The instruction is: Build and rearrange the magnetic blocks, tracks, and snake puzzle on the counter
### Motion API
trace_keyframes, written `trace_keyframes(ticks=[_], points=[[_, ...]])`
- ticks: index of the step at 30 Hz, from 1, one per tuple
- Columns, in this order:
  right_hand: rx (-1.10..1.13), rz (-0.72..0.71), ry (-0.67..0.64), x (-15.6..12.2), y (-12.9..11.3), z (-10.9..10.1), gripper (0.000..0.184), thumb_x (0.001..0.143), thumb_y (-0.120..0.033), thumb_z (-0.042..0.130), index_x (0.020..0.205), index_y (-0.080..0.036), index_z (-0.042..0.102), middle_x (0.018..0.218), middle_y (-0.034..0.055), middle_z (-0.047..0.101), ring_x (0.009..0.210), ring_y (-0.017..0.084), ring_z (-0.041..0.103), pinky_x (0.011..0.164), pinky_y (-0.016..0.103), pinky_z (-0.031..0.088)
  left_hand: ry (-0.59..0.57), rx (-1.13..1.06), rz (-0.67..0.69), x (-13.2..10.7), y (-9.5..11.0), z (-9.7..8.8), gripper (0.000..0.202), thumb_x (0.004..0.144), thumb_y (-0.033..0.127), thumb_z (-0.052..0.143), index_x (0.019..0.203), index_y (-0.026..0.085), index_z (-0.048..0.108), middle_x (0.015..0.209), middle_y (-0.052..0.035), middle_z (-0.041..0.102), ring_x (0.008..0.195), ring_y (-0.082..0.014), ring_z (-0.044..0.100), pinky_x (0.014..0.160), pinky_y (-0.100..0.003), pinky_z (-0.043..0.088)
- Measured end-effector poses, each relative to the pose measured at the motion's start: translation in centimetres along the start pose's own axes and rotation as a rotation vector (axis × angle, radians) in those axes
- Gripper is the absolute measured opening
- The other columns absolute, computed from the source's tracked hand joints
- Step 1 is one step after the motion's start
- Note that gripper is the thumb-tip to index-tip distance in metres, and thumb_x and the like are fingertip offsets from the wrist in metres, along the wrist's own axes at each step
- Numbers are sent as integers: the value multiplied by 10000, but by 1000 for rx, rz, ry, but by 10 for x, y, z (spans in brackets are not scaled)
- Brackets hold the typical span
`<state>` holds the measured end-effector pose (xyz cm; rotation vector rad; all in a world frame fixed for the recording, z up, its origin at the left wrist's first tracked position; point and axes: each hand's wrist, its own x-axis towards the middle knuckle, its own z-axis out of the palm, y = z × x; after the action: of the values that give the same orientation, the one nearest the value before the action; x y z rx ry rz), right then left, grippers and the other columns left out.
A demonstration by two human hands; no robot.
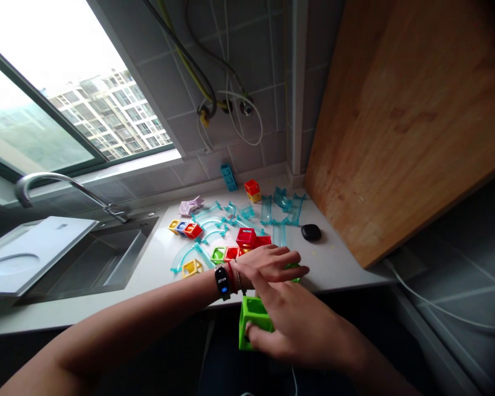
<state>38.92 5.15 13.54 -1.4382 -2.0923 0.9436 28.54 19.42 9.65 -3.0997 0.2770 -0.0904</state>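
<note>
My left hand (273,263) reaches palm down over the counter's front, its fingers stretched and apart. A bright green piece (292,266) shows partly beneath these fingers; I cannot make out its shape. On the left wrist are a black smart band (221,280) and thin bracelets (236,275). My right hand (297,319) grips a green open-sided cube block (253,324) in front of the counter edge, while its index finger reaches to the left wrist by the bracelets. Just behind the left hand lie red cube blocks (246,237) and a lime green one (218,254).
Clear blue track pieces (212,224) cover the counter (148,291), with a yellow block (192,268), a joined block row (185,227) and lilac pieces (191,206). A black rounded object (311,232) is at right, beside a wooden panel (396,126). A sink (124,258) lies left.
</note>
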Motion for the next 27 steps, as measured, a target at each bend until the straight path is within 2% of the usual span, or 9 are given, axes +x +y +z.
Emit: trace_keyframes(ticks=[3, 6, 10, 12, 14, 16, 20, 23, 27], points=[[40, -38, -47, -6, 3, -11, 665, 842, -384, 668, 1453, -264, 433, 999, 64, 721, 907, 272, 678, 739, 314, 437, 109, -109, -120, -9, -4, -2, 421, 1020, 280, 496, 1435, 211, 488, 1189, -134, 615, 945, -228, 636, 771, -347, 541], [102, -70, -101, -9, 9, -21, 530, 815, -365, 700, 1315, -276, 546, 934, 27, 703, 821, 227, 660, 699, 286, 429, 325, -287, -334, -20, -5, -8, 538, 921, 274, 633, 1441, 239, 496, 1215, -117, 592, 983, -224, 643, 818, -338, 563], [196, -78, -67, -5, 19, -27, 407, 815, -298, 689, 1210, -255, 599, 929, 9, 697, 795, 192, 638, 701, 269, 431, 758, -584, -742, -32, -2, -13, 535, 829, 245, 728, 1345, 241, 590, 1147, -77, 612, 914, -192, 654, 811, -315, 562], [250, -51, 5, -1, 24, -27, 402, 828, -287, 677, 1219, -248, 593, 978, 12, 697, 824, 187, 638, 725, 270, 440, 992, -850, -970, -36, 0, -12, 455, 837, 274, 725, 1273, 232, 604, 1077, -47, 636, 809, -154, 661, 720, -276, 563], [313, -16, 78, 6, 29, -25, 393, 842, -276, 665, 1225, -242, 585, 1001, 10, 697, 828, 177, 638, 737, 269, 450, 1196, -1179, -1115, -38, 4, -9, 374, 832, 302, 734, 1171, 224, 595, 1001, -13, 652, 761, -135, 669, 680, -261, 566], [374, 4, 165, 13, 34, -20, 371, 854, -259, 652, 1217, -232, 581, 1030, 16, 700, 868, 181, 648, 774, 277, 468, 1333, -1458, -1159, -39, 8, -7, 313, 819, 298, 742, 1073, 203, 583, 972, -9, 665, 811, -145, 691, 727, -282, 585], [506, 1, 313, 26, 45, -6, 354, 879, -254, 641, 1225, -222, 574, 1062, 33, 709, 965, 203, 674, 863, 311, 503, 1426, -1755, -1137, -33, 18, -4, 217, 861, 301, 663, 1028, 169, 622, 1016, -56, 717, 915, -181, 710, 828, -322, 586], [595, 5, 431, 35, 52, 2, 379, 891, -272, 641, 1260, -217, 577, 1042, 35, 716, 960, 209, 685, 859, 326, 527, 1472, -1930, -1107, -24, 26, 0, 229, 898, 321, 590, 1049, 164, 662, 984, -57, 742, 872, -186, 709, 774, -304, 578], [679, -72, 537, 44, 63, 7, 369, 885, -317, 662, 1241, -218, 670, 1156, 59, 701, 1025, 233, 675, 896, 353, 531, 1539, -2047, -1162, -12, 38, 8, 231, 922, 317, 548, 1048, 177, 683, 929, -37, 743, 803, -171, 695, 652, -258, 539]])
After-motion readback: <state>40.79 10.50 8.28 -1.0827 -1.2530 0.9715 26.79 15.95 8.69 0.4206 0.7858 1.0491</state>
